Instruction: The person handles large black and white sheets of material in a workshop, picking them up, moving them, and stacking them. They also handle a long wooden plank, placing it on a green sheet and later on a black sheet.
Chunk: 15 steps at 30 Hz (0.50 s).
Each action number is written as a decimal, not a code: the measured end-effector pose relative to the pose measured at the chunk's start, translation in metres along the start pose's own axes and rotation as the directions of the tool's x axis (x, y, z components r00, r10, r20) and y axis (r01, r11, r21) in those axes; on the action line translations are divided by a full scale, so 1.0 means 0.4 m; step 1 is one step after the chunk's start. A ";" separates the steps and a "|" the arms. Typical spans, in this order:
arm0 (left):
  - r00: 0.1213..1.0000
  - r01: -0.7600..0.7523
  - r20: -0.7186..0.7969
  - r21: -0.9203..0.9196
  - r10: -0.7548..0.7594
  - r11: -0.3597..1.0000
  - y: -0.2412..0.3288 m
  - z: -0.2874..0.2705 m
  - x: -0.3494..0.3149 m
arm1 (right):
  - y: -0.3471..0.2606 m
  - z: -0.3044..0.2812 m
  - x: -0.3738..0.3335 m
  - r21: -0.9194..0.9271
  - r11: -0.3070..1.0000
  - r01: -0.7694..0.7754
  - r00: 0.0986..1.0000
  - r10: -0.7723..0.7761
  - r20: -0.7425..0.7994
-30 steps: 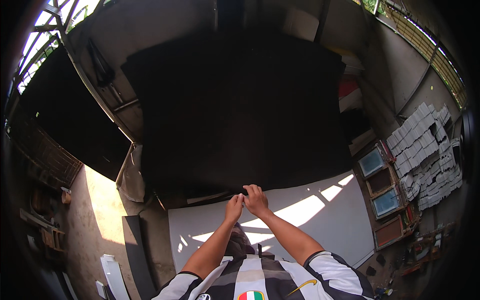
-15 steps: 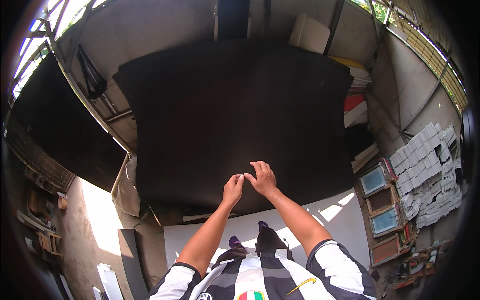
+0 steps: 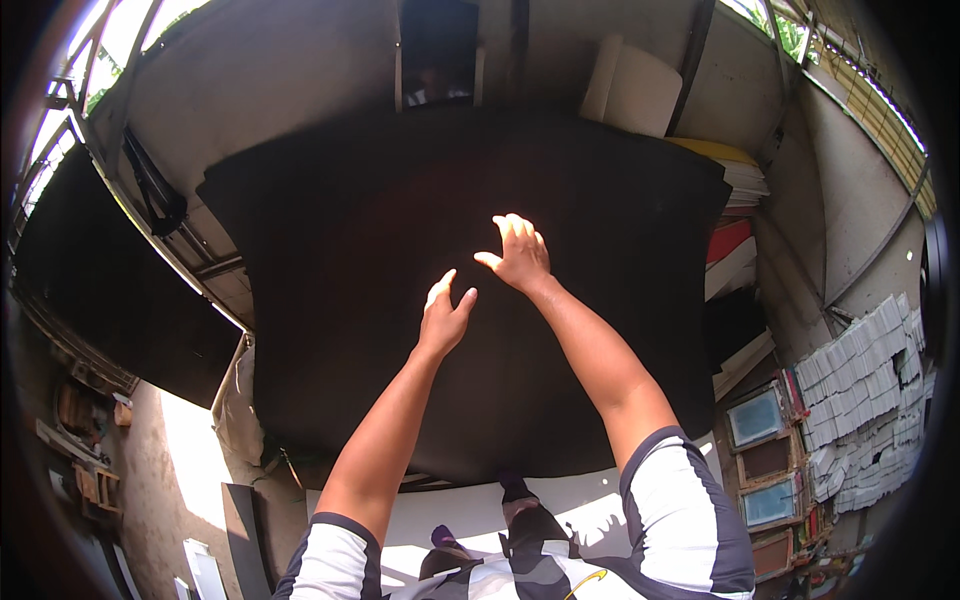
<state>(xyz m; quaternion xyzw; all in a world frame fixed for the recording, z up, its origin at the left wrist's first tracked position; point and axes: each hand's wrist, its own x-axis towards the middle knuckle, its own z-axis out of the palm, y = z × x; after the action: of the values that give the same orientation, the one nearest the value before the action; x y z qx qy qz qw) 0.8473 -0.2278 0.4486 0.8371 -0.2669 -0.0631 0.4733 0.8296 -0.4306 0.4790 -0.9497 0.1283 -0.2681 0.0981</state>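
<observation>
A broad black sheet (image 3: 350, 300) spreads across the middle of the view, its outline curved by the lens. My right hand (image 3: 520, 254) is stretched out over it, thumb apart from the fingers, holding nothing. Lower and to the left, my left hand (image 3: 444, 318) also reaches over the black surface, thumb raised away from the fingers, with nothing in it. Whether either hand touches the sheet I cannot tell. Under my feet lies a white panel (image 3: 380, 522), partly lit by sun.
Stacked white pieces (image 3: 860, 390) lie at the right, beside several framed panels (image 3: 757, 417). A pale seat-like object (image 3: 645, 90) and layered sheets (image 3: 735, 180) stand beyond the black sheet. Another black surface (image 3: 110, 270) is at the left, with a dark board (image 3: 245, 540) nearer me.
Both hands have moved forward over the black sheet, the right one farther. They are wider apart now, and the view has shifted as I lean forward.
</observation>
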 end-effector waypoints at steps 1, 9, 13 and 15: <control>1.000 0.001 -0.013 -0.002 -0.001 1.000 0.011 0.022 0.045 | 0.049 0.010 0.060 0.003 1.000 0.015 0.999 -0.015 0.039; 0.999 0.021 -0.032 0.057 -0.019 0.998 0.040 0.150 0.301 | 0.275 0.030 0.442 0.028 0.987 -0.156 0.980 0.151 0.128; 0.998 0.056 -0.003 0.061 -0.056 0.997 0.049 0.158 0.365 | 0.328 0.063 0.561 0.050 0.983 -0.179 0.979 0.173 0.112; 0.998 0.038 -0.045 0.096 -0.033 0.995 0.032 0.170 0.401 | 0.339 0.076 0.609 0.035 0.984 -0.176 0.981 0.172 0.088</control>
<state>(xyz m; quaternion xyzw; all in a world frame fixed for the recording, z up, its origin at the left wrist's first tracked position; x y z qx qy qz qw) 0.9543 -0.3659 0.4460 0.8649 -0.2446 -0.0405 0.4364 1.0204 -0.6279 0.5369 -0.9431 0.2008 -0.2209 0.1467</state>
